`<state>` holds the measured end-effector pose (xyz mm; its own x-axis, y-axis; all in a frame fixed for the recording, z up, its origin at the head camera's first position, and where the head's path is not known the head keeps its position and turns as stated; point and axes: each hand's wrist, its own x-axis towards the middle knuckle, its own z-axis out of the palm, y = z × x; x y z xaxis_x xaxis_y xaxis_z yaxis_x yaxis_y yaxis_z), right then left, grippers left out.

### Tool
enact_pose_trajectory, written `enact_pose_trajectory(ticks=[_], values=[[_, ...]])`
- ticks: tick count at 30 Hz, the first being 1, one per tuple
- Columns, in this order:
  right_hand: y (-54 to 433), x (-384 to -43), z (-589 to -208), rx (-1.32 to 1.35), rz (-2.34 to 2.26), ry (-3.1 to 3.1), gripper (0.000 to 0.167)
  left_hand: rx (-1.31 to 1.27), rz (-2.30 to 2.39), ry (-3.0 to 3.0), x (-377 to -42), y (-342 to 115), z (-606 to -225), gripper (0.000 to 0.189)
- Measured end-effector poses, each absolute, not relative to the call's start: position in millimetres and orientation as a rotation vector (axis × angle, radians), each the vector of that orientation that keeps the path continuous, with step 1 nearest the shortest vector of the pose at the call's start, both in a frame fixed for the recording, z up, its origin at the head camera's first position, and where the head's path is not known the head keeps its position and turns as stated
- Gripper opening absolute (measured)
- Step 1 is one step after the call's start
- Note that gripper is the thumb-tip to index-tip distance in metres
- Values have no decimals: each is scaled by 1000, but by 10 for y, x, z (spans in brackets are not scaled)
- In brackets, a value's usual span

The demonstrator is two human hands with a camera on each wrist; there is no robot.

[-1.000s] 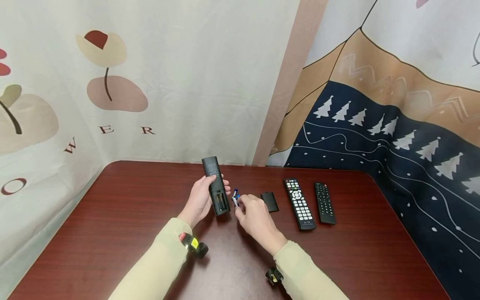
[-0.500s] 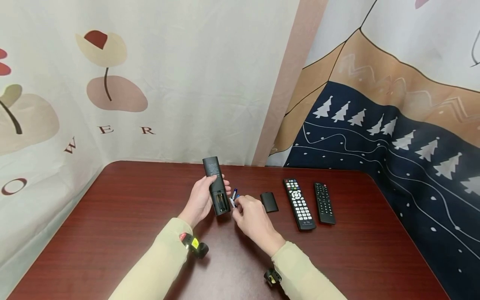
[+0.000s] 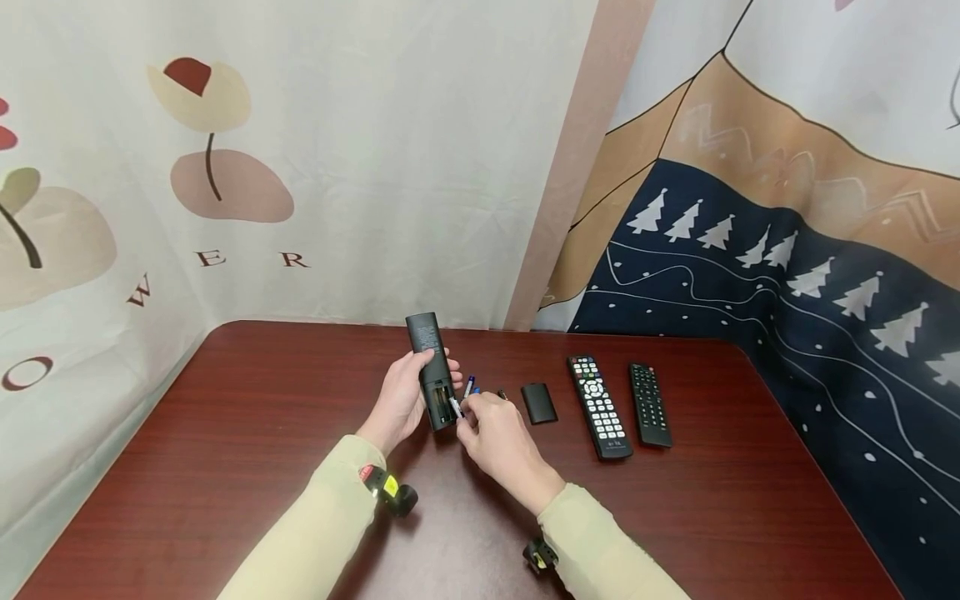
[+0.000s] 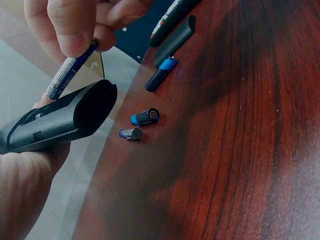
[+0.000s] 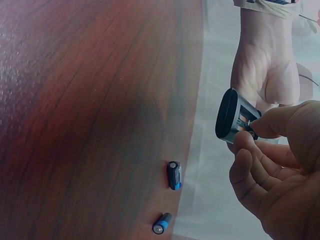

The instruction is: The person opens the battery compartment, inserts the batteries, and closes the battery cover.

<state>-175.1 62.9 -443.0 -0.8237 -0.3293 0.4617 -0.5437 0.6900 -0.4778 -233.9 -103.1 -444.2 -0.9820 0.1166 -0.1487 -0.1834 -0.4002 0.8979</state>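
My left hand [image 3: 401, 398] grips a black remote control [image 3: 426, 337], its back turned up and its battery compartment uncovered. Thumb and fingers of my right hand [image 3: 504, 443] pinch a white-and-blue battery [image 4: 72, 71], held slanted right at the compartment's opening. In the right wrist view, the fingertips cover most of that battery beside the remote's open end. Beyond the remote in the left wrist view, a black-and-blue battery [image 4: 145, 117] and a smaller-looking battery [image 4: 130, 134] lie on the table. Another black-and-blue battery [image 4: 161, 74] rests farther along, by the black battery cover [image 3: 539, 403].
To the right of the cover lie a black remote with white buttons [image 3: 600, 408] and a smaller black remote [image 3: 649, 406]. All rest on a dark red wooden table [image 3: 247, 467]. Printed curtains [image 3: 390, 167] hang behind the table's far edge.
My right hand has moved left with the battery, from beside the remote up to its compartment. A battery behind the right hand has come into sight. The left hand holds the remote nearly still.
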Motion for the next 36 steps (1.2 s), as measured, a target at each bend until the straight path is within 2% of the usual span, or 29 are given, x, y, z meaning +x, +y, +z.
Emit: enact_pose_trajectory(ticks=[36], values=[[539, -1754, -4477, 659, 913, -2583, 8, -100, 2470, 1592, -2343, -993, -4450, 41]])
